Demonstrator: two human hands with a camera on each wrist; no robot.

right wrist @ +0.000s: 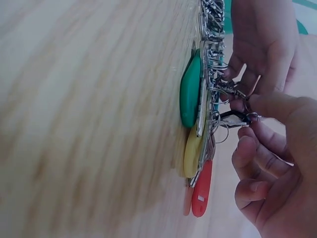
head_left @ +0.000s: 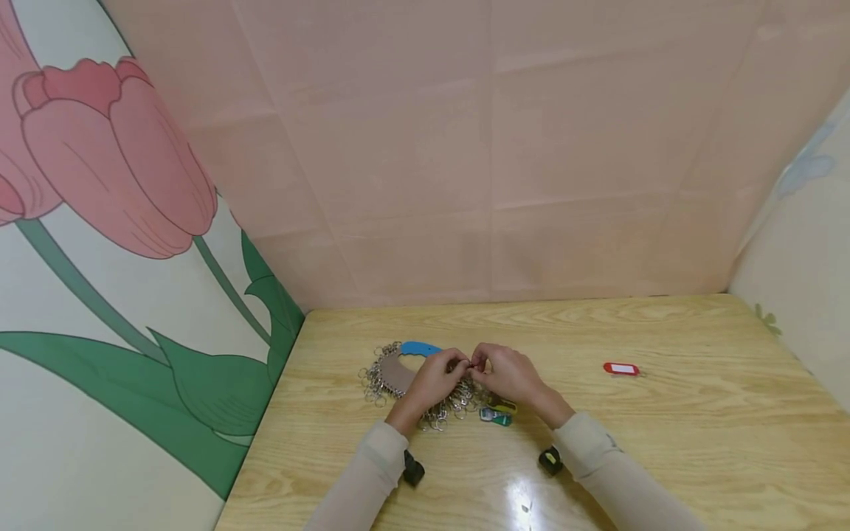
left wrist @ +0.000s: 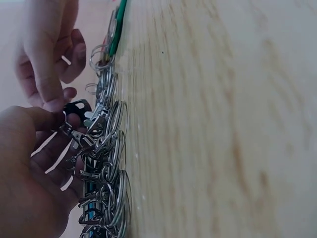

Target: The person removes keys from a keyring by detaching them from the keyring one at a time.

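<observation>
Beige sleeves (head_left: 368,472): both forearms slant in from the bottom edge of the head frame and converge at lower centre.
Left hand (head_left: 434,382): angled up and right, over the right part of the ring board; thumb and bent fingers pinch a metal clasp (left wrist: 74,136), other fingers curled behind it in the left wrist frame.
Right hand (head_left: 511,375): angled up and left, fingertips meeting the left hand's; thumb and index pinch a small black piece (right wrist: 235,118) at its ring end, remaining fingers curled below in the right wrist frame.
Ring board (head_left: 396,375): lower centre of head frame, grey-brown curve, partly hidden by left hand.
Blue handle (head_left: 418,347): top of the ring board, just beyond left hand.
Metal rings (head_left: 372,380): hang in a dense row along the board's outer edge.
Green tag (head_left: 501,419): just below right hand, beside yellow tag (head_left: 506,405).
Red tag (head_left: 621,369): right of centre, white label up, well apart from hands.
Surface (head_left: 704,413): light wood grain under everything.
</observation>
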